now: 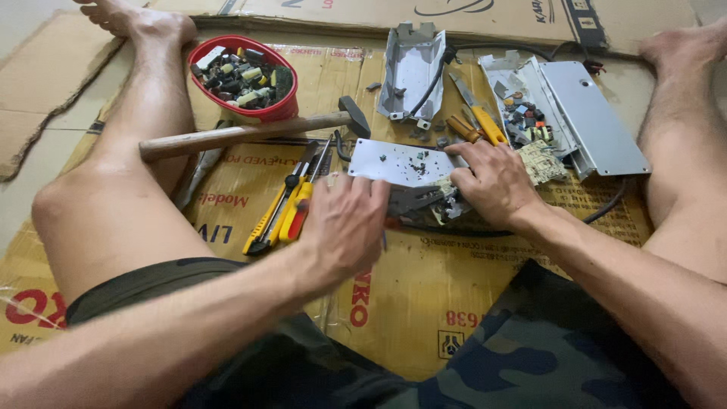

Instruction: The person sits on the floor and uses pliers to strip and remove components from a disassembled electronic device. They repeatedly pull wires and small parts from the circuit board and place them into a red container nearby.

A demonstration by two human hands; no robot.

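- Two hands meet over a dark metal part on the cardboard between my legs.
- My left hand has its fingers curled shut around a tool handle at the part's left end; the tool itself is mostly hidden, so I cannot tell its kind.
- My right hand presses down on the part's right end, fingers spread and bent over it, just beside a circuit board.
- A flat grey plate lies touching the part, just beyond my fingers.
- A red bowl by my left leg is filled with small electronic components.
- An open grey casing to the right holds more loose components.
- A hammer lies in front of the bowl; screwdrivers lie left of my left hand.
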